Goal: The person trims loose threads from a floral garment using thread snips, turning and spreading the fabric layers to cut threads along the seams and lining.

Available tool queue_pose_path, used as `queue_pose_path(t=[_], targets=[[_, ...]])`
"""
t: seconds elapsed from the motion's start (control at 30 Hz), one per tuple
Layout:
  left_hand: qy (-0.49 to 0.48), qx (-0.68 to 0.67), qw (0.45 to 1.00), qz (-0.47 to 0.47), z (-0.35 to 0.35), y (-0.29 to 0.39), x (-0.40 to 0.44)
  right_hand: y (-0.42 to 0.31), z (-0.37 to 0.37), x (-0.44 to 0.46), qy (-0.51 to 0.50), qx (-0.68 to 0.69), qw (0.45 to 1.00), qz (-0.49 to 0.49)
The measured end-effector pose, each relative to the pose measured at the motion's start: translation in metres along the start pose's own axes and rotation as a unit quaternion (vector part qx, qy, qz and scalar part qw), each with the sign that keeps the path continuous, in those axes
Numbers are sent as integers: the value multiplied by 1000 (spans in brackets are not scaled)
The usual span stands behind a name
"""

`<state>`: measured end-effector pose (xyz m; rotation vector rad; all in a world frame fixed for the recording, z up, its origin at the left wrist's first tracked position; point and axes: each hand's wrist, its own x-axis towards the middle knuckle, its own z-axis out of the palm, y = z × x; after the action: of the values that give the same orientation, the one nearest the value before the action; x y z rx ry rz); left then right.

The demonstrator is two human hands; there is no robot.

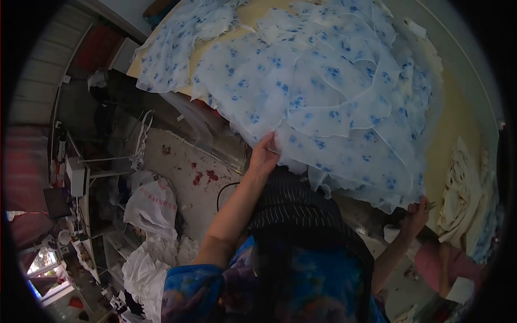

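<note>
Along the near edge of a cream-yellow table, you work at a broad spread of floral fabric, sheer and white with blue blooms, its layers heaped across the top and its hem draping over the side toward you. Your left hand pinches the hem near its left-hand stretch, thumb and fingers drawn together on the thin cloth. Your left forearm reaches forward from a bent elbow, angled slightly to the right, bare below the short sleeve. Your right hand, well apart from the left, is at the fabric's lower right corner with its fingers curled in. A small, grey, pointed object juts out beside those fingertips, too small to identify; whether the fingers also grip the cloth, you cannot tell from this view. Your right forearm slants forward and outward, away from your body.

Near the right hand, a crumpled cream cloth lies on the table, while a second floral piece hangs over the far left edge. Down to your left, a white bag with red print sits beside red scraps scattered across the floor.
</note>
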<state>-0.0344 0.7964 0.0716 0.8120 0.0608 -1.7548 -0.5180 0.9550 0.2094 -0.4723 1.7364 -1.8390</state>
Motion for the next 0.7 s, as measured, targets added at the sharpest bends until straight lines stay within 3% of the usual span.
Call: queue_pose_path(t=[0.1,0.13,0.17,0.2,0.23,0.27,0.33,0.37,0.43,0.47,0.53,0.63,0.7], targets=[[32,3,999,19,3,18,-4,13,-56,62,40,29,999,-9],[24,-5,1000,4,9,22,-7,26,-98,96,18,-27,999,8],[15,-14,1000,-11,19,22,-13,28,-89,98,65,-227,963,-128],[6,-24,999,-26,29,22,-18,27,-76,98,109,-411,867,-261],[-6,-30,999,-45,38,24,-23,28,-63,99,149,-567,716,-379],[-19,-35,997,-63,47,26,-28,-4,12,55,129,-522,784,-311],[-30,-18,995,-92,57,25,-31,-9,107,-5,3,-423,851,-310],[-37,-4,993,-109,62,25,-29,-7,156,-46,-85,-328,927,-162],[-50,21,989,-139,79,25,-33,-14,247,-132,-325,-258,900,-136],[-73,29,986,-145,88,29,-37,-3,287,-161,-352,-291,858,-236],[-115,49,980,-157,98,41,-45,20,317,-176,-397,-313,804,-311],[-93,-87,972,-195,96,63,-39,25,328,-154,-455,-300,800,-251],[-65,-108,983,-131,87,78,-23,8,320,-135,-475,-307,799,-203]])
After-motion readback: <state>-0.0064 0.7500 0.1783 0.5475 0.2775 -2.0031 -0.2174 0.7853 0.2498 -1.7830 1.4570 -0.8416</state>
